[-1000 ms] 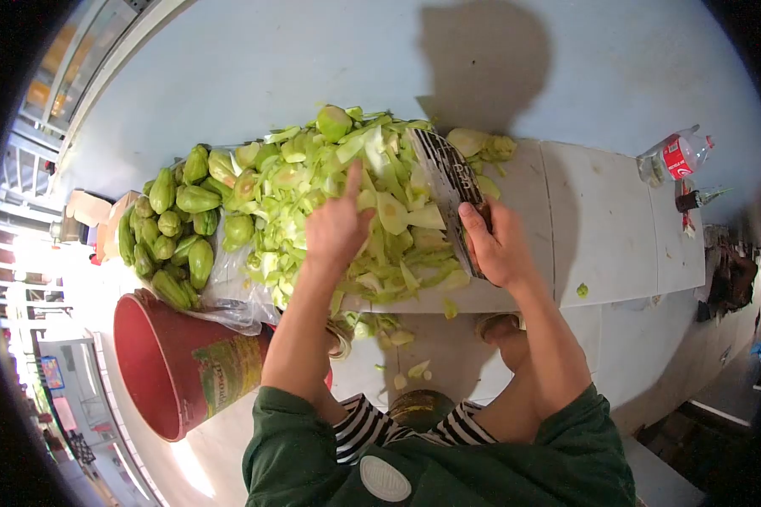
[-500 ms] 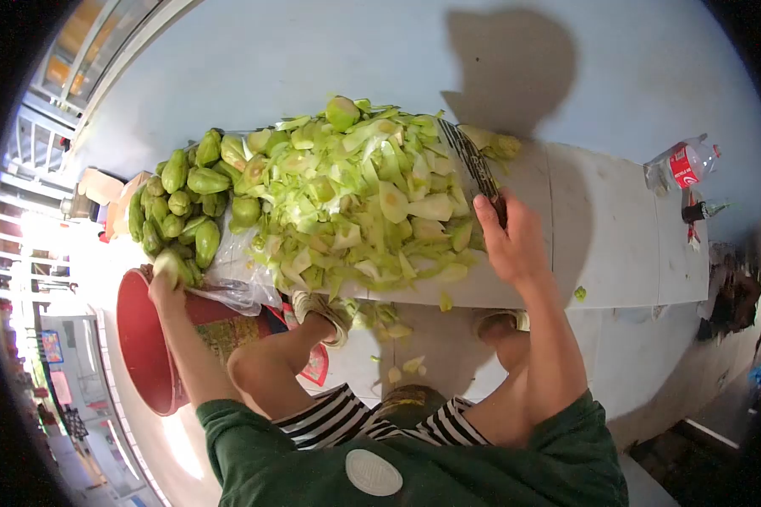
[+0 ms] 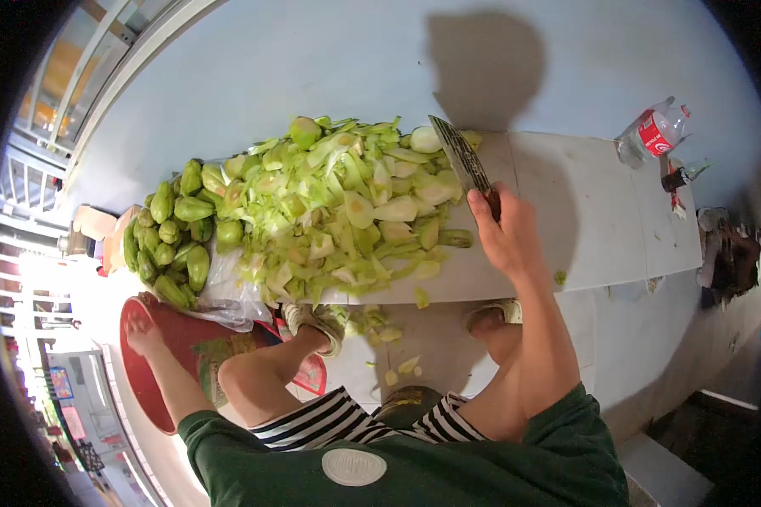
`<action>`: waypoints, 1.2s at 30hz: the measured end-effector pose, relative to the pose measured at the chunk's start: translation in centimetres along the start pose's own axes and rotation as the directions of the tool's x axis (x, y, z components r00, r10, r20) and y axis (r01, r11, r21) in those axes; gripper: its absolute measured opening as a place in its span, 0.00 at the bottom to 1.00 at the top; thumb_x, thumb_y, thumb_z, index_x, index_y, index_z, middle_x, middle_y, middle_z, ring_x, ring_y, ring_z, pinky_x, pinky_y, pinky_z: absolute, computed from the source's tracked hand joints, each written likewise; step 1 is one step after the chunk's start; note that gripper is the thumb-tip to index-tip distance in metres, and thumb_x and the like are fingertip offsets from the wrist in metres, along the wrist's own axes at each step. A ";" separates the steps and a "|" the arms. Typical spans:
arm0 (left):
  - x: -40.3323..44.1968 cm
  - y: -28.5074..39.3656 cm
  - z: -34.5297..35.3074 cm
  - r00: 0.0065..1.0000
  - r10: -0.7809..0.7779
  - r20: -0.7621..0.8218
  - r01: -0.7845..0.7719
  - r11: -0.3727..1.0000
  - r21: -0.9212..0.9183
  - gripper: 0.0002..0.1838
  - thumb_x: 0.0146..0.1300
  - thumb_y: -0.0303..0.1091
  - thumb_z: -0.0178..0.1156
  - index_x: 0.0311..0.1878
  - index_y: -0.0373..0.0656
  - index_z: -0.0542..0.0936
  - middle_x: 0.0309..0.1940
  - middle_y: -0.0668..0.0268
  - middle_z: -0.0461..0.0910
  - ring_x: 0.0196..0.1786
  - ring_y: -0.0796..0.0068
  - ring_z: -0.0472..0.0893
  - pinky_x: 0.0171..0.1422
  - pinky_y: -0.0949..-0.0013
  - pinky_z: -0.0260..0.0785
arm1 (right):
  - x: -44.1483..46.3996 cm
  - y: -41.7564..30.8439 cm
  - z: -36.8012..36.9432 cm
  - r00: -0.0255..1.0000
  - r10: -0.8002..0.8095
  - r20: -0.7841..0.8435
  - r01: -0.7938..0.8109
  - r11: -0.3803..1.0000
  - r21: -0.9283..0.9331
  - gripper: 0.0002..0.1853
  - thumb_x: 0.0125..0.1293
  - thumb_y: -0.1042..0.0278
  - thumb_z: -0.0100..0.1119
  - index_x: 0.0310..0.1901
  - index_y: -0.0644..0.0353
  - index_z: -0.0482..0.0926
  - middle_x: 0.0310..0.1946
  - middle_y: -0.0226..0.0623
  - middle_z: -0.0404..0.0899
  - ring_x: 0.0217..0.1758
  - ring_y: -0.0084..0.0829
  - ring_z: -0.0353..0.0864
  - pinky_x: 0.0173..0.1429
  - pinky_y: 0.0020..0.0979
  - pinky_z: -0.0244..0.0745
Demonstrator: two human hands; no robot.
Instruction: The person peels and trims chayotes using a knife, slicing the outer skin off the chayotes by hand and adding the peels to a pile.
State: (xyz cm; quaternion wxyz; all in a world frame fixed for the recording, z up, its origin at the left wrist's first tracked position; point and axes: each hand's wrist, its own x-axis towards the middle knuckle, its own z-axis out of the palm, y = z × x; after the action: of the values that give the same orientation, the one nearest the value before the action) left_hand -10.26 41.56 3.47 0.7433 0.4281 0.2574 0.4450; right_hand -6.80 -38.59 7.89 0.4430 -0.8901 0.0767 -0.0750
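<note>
My right hand [image 3: 509, 230] is wrapped round the handle of a large knife [image 3: 461, 156]. Its broad, dark-marked blade points up and left, beside the right edge of a heap of pale green cut chayote pieces [image 3: 338, 198]. At the mouth of a red bucket [image 3: 171, 372], my left hand [image 3: 148, 336] is blurred, so its fingers cannot be made out. Just above the bucket lies a pile of whole green chayotes [image 3: 173, 228], left of the cut heap.
Clear plastic sheeting [image 3: 228, 311] hangs over the front edge of the white tiled ledge [image 3: 600, 211]. A plastic bottle with a red label [image 3: 654, 133] and a small dark bottle [image 3: 678, 177] stand at the right end. Cut scraps [image 3: 372, 323] lie on the floor between my feet.
My left hand has moved down and left from the chayote pile to the bucket; the chayote it held no longer shows in it. The knife stays in my right hand.
</note>
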 end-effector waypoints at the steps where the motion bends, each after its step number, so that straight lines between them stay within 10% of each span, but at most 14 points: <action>1: 0.6 -2.0 2.4 0.990 -0.016 0.142 0.000 0.994 0.111 0.19 0.72 0.37 0.43 0.58 0.37 0.72 0.51 0.56 0.77 0.49 0.60 0.79 0.51 0.58 0.74 | 0.0 0.2 -0.1 1.000 -0.003 -0.016 0.003 1.000 -0.004 0.21 0.69 0.53 0.54 0.30 0.66 0.72 0.19 0.49 0.76 0.25 0.52 0.78 0.31 0.45 0.69; 2: 3.0 -4.9 4.1 0.967 -0.138 0.215 0.134 0.990 0.035 0.18 0.71 0.36 0.44 0.58 0.36 0.71 0.51 0.57 0.77 0.47 0.63 0.79 0.44 0.62 0.75 | 0.0 0.4 -0.2 0.999 -0.007 -0.032 0.007 1.000 -0.008 0.20 0.69 0.54 0.55 0.30 0.66 0.72 0.20 0.50 0.76 0.26 0.53 0.78 0.31 0.45 0.69; 6: -23.1 -12.7 27.9 0.885 -0.055 0.462 -0.252 0.778 0.575 0.18 0.63 0.25 0.55 0.57 0.37 0.74 0.38 0.60 0.81 0.34 0.75 0.79 0.33 0.78 0.71 | 0.4 0.8 -0.7 0.996 0.021 -0.084 -0.022 1.000 -0.012 0.19 0.68 0.55 0.56 0.30 0.67 0.72 0.21 0.51 0.77 0.27 0.55 0.77 0.32 0.46 0.70; 8: -25.5 -22.3 31.4 0.521 -0.109 0.846 -0.504 0.760 0.409 0.18 0.60 0.24 0.57 0.54 0.41 0.79 0.39 0.62 0.82 0.39 0.73 0.81 0.42 0.71 0.74 | 0.7 1.0 -0.7 0.993 0.052 -0.110 -0.049 0.998 0.033 0.19 0.68 0.56 0.56 0.30 0.67 0.72 0.21 0.51 0.77 0.27 0.56 0.77 0.32 0.46 0.70; 11: -40.8 -26.1 38.2 0.033 -0.269 0.963 -0.836 0.520 0.174 0.21 0.57 0.29 0.58 0.57 0.46 0.77 0.54 0.51 0.77 0.56 0.55 0.78 0.59 0.59 0.71 | 1.2 1.3 -0.7 0.984 0.012 -0.180 -0.017 1.000 -0.023 0.19 0.68 0.56 0.56 0.30 0.67 0.72 0.20 0.52 0.77 0.27 0.57 0.78 0.31 0.46 0.70; 14: -48.0 -31.7 40.4 -0.080 -0.285 0.955 -0.935 0.353 0.026 0.25 0.54 0.30 0.62 0.58 0.42 0.74 0.54 0.47 0.74 0.56 0.48 0.74 0.63 0.56 0.69 | 1.6 1.6 -1.2 0.987 0.066 -0.148 -0.067 0.998 -0.004 0.19 0.68 0.56 0.56 0.30 0.67 0.72 0.20 0.52 0.77 0.27 0.57 0.79 0.30 0.47 0.71; 24: -49.3 -40.5 42.4 0.083 -0.291 0.953 -0.975 0.172 0.138 0.27 0.50 0.27 0.62 0.58 0.41 0.72 0.50 0.51 0.75 0.56 0.47 0.74 0.55 0.51 0.71 | 2.9 2.3 -1.5 0.989 0.048 -0.141 -0.046 0.999 0.017 0.19 0.69 0.56 0.55 0.30 0.66 0.71 0.21 0.53 0.77 0.27 0.58 0.78 0.30 0.49 0.71; 26: -48.0 -40.1 43.1 -0.058 -0.204 0.977 -0.935 0.354 0.019 0.21 0.49 0.22 0.59 0.50 0.42 0.75 0.43 0.53 0.78 0.51 0.49 0.76 0.53 0.51 0.71 | 3.3 2.1 -1.5 0.993 0.085 -0.081 -0.086 0.996 -0.002 0.18 0.69 0.56 0.55 0.30 0.66 0.71 0.21 0.53 0.77 0.27 0.58 0.78 0.30 0.49 0.70; 33: -47.1 -36.2 43.3 0.131 -0.457 0.880 -0.896 0.326 0.302 0.26 0.45 0.23 0.63 0.52 0.37 0.73 0.45 0.49 0.79 0.47 0.46 0.79 0.49 0.51 0.74 | 3.8 1.6 -0.2 0.998 0.048 -0.036 -0.048 0.999 -0.012 0.19 0.69 0.55 0.55 0.30 0.66 0.71 0.20 0.53 0.77 0.27 0.57 0.78 0.30 0.49 0.70; 36: -46.0 -36.0 43.3 0.146 -0.401 0.904 -0.768 0.530 0.359 0.29 0.48 0.26 0.66 0.56 0.38 0.71 0.44 0.53 0.80 0.43 0.50 0.80 0.47 0.53 0.75 | 3.7 1.6 0.2 0.999 0.029 -0.046 -0.029 1.000 -0.005 0.20 0.69 0.55 0.54 0.30 0.67 0.71 0.20 0.53 0.77 0.27 0.57 0.78 0.30 0.48 0.70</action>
State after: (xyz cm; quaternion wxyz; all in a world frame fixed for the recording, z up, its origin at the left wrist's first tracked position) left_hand 16.94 -25.19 -5.93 0.3456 0.9212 -0.1782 -0.0096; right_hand -3.28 -40.15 6.74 0.4398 -0.8881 0.0998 -0.0888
